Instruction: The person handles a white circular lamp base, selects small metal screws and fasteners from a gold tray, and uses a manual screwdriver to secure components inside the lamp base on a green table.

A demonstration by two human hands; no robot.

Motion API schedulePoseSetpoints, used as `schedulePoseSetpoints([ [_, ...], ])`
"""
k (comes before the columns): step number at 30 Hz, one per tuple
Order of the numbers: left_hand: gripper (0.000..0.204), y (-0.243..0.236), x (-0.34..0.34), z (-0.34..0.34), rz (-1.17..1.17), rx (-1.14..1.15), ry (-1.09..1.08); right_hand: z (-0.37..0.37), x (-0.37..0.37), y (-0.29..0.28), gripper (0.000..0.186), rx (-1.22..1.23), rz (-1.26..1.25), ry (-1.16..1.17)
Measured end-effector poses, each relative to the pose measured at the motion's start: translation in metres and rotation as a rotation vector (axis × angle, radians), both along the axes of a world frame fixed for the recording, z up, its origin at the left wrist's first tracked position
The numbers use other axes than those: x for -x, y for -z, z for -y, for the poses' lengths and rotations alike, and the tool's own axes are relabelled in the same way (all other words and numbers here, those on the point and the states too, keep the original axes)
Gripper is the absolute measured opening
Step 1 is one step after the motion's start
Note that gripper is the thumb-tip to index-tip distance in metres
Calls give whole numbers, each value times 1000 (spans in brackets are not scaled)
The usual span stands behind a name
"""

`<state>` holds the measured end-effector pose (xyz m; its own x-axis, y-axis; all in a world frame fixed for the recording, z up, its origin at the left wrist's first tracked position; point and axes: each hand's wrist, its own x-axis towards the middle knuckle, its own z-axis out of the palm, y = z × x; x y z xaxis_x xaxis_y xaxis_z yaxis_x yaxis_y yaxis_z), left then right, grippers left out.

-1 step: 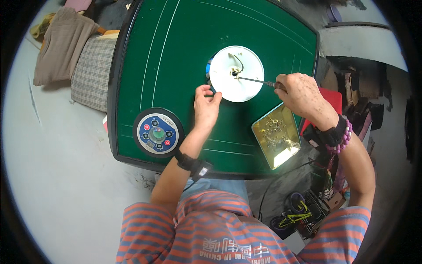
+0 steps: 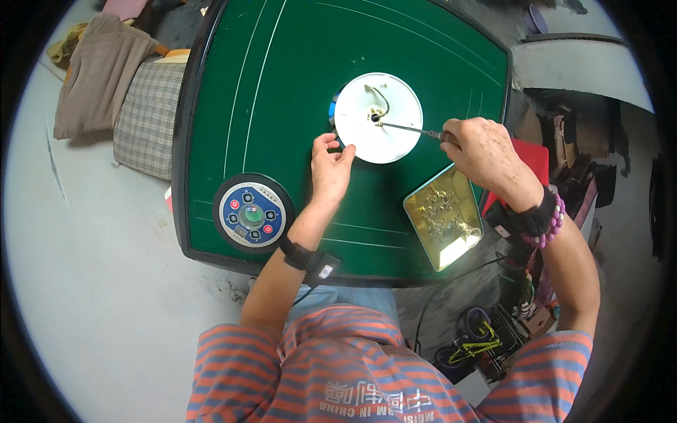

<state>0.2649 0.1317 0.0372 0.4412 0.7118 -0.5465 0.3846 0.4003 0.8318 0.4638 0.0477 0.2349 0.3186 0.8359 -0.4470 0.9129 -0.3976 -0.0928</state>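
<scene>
My right hand [image 2: 477,148] is closed on the handle of a screwdriver [image 2: 430,132], whose long shaft reaches left to the hole at the middle of a white round fixture [image 2: 391,144]. A short wire curves out beside that hole, and a blue part shows under the fixture's left side. My left hand [image 2: 330,169] grips the fixture's lower left rim with bent fingers and thumb. Below my right hand lies a yellowish metal tray [image 2: 430,215] holding several small metal parts.
The green felt table [image 2: 296,70] has a dark raised edge. A round control panel [image 2: 241,204] sits near its left corner. Cushions [image 2: 141,120] lie beyond the left edge. At the right are a red object [image 2: 529,158] and clutter; a small bicycle [image 2: 472,342] and cables lie below.
</scene>
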Motion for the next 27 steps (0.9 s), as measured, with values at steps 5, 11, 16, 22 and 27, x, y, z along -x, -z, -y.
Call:
schedulePoseSetpoints([
  [5,63,-2,-14,-8,27,174,22,25,3,-19,15,-130,-26,179],
  [11,49,-8,-15,-5,-107,-405,75,89,8,-23,16,-215,-268,679],
  [16,28,-36,-38,-11,-40,-696,365,147,31,5,16,-392,-556,1033],
  [22,18,-10,-71,-22,-131,-966,783,177,55,24,18,-502,-692,1180],
  [27,17,10,-87,-24,-206,-1090,925,196,59,28,18,-538,-715,1254],
])
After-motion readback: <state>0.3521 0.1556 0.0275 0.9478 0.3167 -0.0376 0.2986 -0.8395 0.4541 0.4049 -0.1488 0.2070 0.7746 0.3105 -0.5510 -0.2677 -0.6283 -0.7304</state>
